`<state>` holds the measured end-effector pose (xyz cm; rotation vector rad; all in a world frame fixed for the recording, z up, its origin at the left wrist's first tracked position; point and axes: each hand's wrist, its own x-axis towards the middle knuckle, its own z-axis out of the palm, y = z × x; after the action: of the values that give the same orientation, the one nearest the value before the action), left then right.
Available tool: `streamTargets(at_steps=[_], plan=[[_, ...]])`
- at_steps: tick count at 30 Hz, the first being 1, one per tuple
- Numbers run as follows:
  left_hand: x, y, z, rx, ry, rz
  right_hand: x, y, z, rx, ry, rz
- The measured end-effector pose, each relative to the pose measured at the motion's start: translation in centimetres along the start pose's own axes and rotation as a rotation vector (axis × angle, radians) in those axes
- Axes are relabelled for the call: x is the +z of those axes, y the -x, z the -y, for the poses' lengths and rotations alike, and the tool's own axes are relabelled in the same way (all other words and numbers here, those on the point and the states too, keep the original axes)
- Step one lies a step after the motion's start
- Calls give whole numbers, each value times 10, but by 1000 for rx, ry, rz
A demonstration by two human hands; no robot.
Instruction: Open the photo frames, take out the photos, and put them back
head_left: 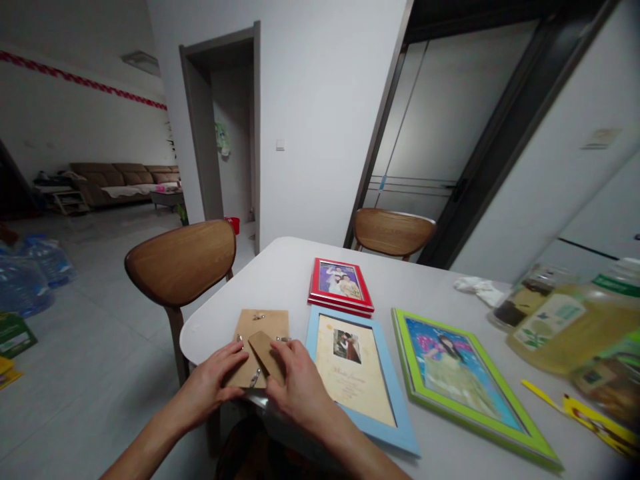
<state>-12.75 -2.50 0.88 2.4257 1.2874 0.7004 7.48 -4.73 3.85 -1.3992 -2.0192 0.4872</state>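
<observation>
A picture frame (270, 321) lies face down at the table's near left edge, its brown backing board up. Small metal clips sit near its edges, and a brown stand leg (263, 347) slants across the middle. My left hand (213, 380) grips the frame's left side, fingers on the board by the left clip and thumb at the near edge. My right hand (300, 383) is closed on its right side, fingertips by the right clip (283, 339) and thumb near the leg's lower end. Part of the board is hidden under both hands.
Right of my hands lie a light blue frame (399, 407), a stack of red frames (314, 283) and a green frame (525, 443). Farther right stand a jug of yellow liquid (575, 327), jars and a yellow packet (600, 423). Wooden chairs (185, 260) flank the white table (295, 257).
</observation>
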Motion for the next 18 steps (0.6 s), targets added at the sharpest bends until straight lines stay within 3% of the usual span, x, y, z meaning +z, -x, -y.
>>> streamTargets(at_steps=[5, 9, 13, 18], plan=[[0, -28, -49, 105, 68, -63, -48, 24, -15, 3, -31, -113], [22, -53, -95, 203, 109, 66, -78, 58, -49, 113, 93, -174], [50, -69, -118, 241, 108, 151, -86, 84, -80, 189, 205, -208], [64, -74, -120, 226, 37, 220, -75, 92, -105, 155, 332, -253]])
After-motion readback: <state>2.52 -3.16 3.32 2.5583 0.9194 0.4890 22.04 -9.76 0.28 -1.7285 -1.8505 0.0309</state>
